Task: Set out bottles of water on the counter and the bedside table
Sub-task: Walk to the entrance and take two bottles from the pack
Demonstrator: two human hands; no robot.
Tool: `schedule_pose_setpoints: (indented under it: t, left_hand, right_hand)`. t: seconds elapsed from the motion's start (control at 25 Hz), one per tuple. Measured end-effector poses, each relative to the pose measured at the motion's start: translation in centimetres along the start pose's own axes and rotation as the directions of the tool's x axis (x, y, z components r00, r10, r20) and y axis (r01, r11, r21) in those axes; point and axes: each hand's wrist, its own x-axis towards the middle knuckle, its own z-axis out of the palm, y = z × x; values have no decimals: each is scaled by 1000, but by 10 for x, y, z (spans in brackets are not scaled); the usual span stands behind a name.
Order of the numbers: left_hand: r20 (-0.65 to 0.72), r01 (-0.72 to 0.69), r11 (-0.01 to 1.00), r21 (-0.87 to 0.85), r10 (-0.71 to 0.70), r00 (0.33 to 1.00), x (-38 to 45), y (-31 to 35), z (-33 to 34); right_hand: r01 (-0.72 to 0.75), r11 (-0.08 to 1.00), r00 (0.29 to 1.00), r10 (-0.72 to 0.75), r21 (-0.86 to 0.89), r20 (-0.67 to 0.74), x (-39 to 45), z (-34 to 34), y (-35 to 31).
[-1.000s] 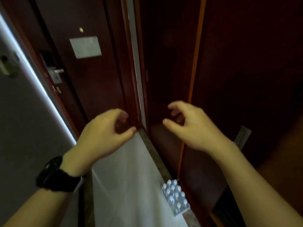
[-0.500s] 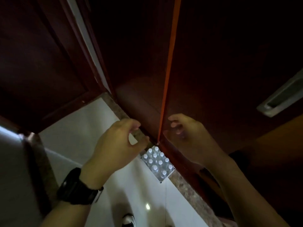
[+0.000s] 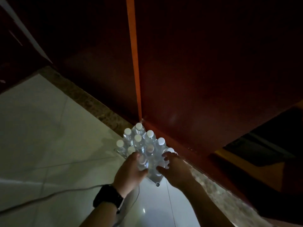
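Bottles of water (image 3: 142, 145) sit wrapped as a pack on the pale floor (image 3: 49, 136), against the dark wood wall. Your left hand (image 3: 129, 172) and right hand (image 3: 176, 169) each curl around the pack's near bottles.

Pack of water bottles (image 3: 141, 145) on floor (image 3: 49, 136), against cabinet (image 3: 205, 79), hands at near side

Bare forearms, no sleeves; black watch (image 3: 108, 197) on left wrist.

The pale tiled floor (image 3: 49, 128) carries a pack of white-capped water bottles (image 3: 139, 141) beside its speckled stone border (image 3: 91, 99).
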Motion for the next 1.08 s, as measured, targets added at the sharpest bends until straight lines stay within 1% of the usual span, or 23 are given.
schedule_pose_setpoints:
  t: [0.08, 0.16, 0.24, 0.36, 0.44, 0.52, 0.56, 0.6, 0.64, 0.72, 0.8, 0.88, 0.96, 1.04, 1.08]
  left_hand:
    - [-81, -24, 997, -69, 18, 997, 21, -38, 48]
    - [-217, -34, 996, -84, 15, 976, 34, -64, 83]
    - [-304, -26, 993, -114, -10, 952, 45, -79, 104]
    - [-308, -1, 989, -147, -45, 950, 57, -94, 115]
    - [-306, -12, 980, -198, -50, 951, 59, -95, 109]
    - [-309, -26, 958, -286, -66, 949, 54, -89, 91]
    - [-310, -27, 941, -338, -84, 947, 50, -80, 78]
    - [-306, -41, 904, -426, -102, 947, 43, -68, 61]
    - [-287, -61, 839, -541, -116, 951, 35, -51, 41]
    - [-241, -115, 652, -749, -106, 965, 16, -8, -9]
    - [-202, -140, 489, -861, -77, 976, -8, 47, -68]
    - [-138, -125, 287, -950, -23, 990, -36, 107, -126]
    - [-71, -70, 72, -995, 1, 998, -65, 173, -186]
    - [-4, -7, -72, -997, -38, 999, -89, 241, -240]
    - [28, 23, -109, -994, -52, 998, -101, 273, -267]
  right_hand:
    - [15, 999, 998, -12, 44, -69, 17, 43, 34]
    - [27, 993, 989, -10, 114, -149, 28, 71, 61]
    - [32, 989, 986, -8, 145, -166, 38, 91, 77]
    - [21, 996, 986, -7, 84, -165, 58, 114, 91]
    - [15, 996, 985, 0, 85, -172, 66, 115, 90]
    - [19, 982, 976, 22, 186, -216, 59, 103, 79]
    - [21, 958, 969, 50, 286, -240, 50, 93, 71]
    - [35, 913, 963, 78, 406, -258, 39, 80, 59]
    - [66, 850, 960, 89, 523, -265, 26, 64, 43]
    - [145, 691, 962, 69, 708, -264, -2, 22, 4]
    - [180, 531, 964, 73, 828, -256, -36, -34, -45]
    - [162, 457, 963, 118, 875, -241, -73, -94, -97]
    - [102, 433, 970, 157, 896, -186, -112, -162, -160]
    - [51, 393, 990, 103, 918, -99, -154, -234, -227]
    - [20, 355, 998, 48, 935, -40, -176, -270, -261]
